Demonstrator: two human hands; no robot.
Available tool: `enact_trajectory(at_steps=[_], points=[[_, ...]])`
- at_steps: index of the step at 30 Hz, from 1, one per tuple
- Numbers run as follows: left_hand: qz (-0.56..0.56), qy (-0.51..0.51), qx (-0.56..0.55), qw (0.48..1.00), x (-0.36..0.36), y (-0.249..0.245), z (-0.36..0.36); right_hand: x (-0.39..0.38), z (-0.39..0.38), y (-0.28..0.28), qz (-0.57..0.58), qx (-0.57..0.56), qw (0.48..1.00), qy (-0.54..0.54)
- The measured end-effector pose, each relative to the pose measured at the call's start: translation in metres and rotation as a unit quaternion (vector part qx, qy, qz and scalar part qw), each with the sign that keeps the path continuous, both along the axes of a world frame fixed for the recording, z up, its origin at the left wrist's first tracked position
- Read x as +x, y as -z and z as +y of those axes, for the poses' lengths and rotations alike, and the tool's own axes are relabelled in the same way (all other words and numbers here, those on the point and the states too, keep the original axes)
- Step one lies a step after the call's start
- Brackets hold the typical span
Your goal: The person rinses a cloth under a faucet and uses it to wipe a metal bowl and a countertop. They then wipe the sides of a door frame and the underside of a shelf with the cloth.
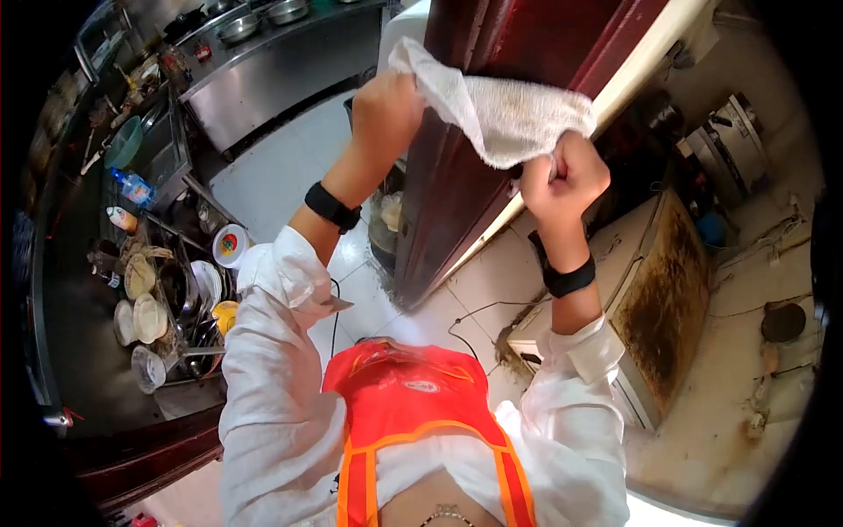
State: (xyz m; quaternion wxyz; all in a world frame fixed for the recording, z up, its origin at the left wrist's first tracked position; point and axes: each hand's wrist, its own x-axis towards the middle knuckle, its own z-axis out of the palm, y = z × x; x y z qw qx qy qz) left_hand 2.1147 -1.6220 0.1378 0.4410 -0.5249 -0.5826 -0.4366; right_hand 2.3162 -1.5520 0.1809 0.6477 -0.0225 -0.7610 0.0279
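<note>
A white cloth (518, 114) with brownish stains is stretched between my two hands, in front of a dark red door (439, 193). My left hand (386, 114) is closed on the cloth's left end, at the upper middle of the view. Lower and to the right, my right hand (566, 178) has its fingers curled in a fist round the cloth's lower right part. The cloth hangs in folds near the door's surface; whether it touches the door I cannot tell.
At the left, a rack holds plates (206, 285), bowls and bottles beside a sink. A steel counter (272, 88) stands at the upper left. A rust-stained white appliance (663, 299) stands at the right, with a cable on the tiled floor (351, 290).
</note>
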Motion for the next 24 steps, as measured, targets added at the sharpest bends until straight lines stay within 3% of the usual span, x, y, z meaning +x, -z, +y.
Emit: enact_trajectory(at_steps=[6, 12, 15, 17, 18, 19, 20, 22, 23, 24], points=[[-0.028, 0.055, -0.066, 0.996, 0.002, 0.074, -0.012, 0.011, -0.005, 0.074, -0.069, -0.036, 0.997, 0.017], [-0.159, 0.099, -0.182, 0.965, 0.030, 0.105, -0.041, 0.017, -0.011, 0.145, -0.106, -0.134, 0.985, 0.023], [-0.154, 0.115, -0.201, 0.961, 0.044, 0.132, -0.048, 0.025, -0.017, 0.192, -0.143, -0.171, 0.974, 0.041], [-0.189, 0.090, -0.251, 0.945, 0.054, 0.168, -0.051, 0.029, -0.024, 0.226, -0.233, -0.270, 0.928, 0.108], [-0.271, 0.054, -0.299, 0.913, 0.057, 0.195, -0.051, 0.031, -0.024, 0.248, -0.232, -0.270, 0.928, 0.108], [-0.350, 0.017, -0.343, 0.872, 0.060, 0.209, -0.054, 0.032, -0.022, 0.272, -0.325, -0.285, 0.888, 0.159], [-0.346, 0.018, -0.344, 0.873, 0.068, 0.207, -0.063, 0.035, -0.026, 0.279, -0.413, -0.297, 0.835, 0.208], [-0.317, 0.052, -0.474, 0.819, 0.081, 0.198, -0.082, 0.046, -0.031, 0.283, -0.424, -0.333, 0.819, 0.197], [-0.311, 0.056, -0.475, 0.821, 0.086, 0.190, -0.087, 0.051, -0.030, 0.281, -0.438, -0.364, 0.802, 0.183], [-0.292, 0.065, -0.460, 0.836, 0.090, 0.181, -0.093, 0.055, -0.027, 0.280, -0.403, -0.366, 0.819, 0.182]])
